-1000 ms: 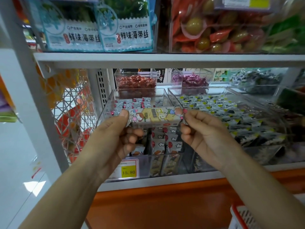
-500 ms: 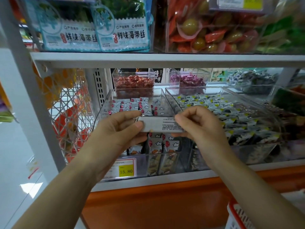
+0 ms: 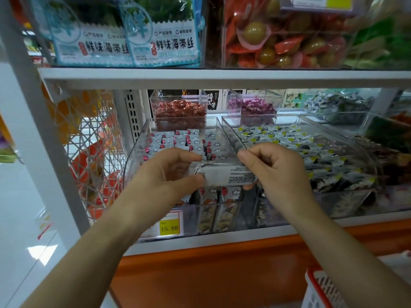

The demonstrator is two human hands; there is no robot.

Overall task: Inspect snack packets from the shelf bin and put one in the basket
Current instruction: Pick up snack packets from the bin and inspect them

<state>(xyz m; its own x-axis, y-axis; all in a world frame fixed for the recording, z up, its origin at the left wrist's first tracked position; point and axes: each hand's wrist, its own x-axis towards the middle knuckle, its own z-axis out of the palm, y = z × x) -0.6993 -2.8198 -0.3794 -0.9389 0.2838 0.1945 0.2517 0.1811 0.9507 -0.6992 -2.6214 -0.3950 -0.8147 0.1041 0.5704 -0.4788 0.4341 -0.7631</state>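
A small snack packet [image 3: 224,175] is held level above the clear shelf bin [image 3: 142,152], its silver printed back facing me. My left hand [image 3: 166,174] pinches its left end between thumb and fingers. My right hand [image 3: 275,172] pinches its right end. The bin below holds several more packets of the same kind with cloud and red balloon prints. A corner of the red and white basket [image 3: 320,287] shows at the bottom right.
A second clear bin [image 3: 329,125] of black and yellow packets sits to the right. Small tubs of red [image 3: 180,110] and purple candy [image 3: 255,106] stand behind. A yellow price tag [image 3: 169,227] reads 15.80. The upper shelf [image 3: 222,76] overhangs the bins.
Both hands have turned the packet over, from its colourful front to its silver printed back. The hands stay over the bin, with the packet now slightly lower.
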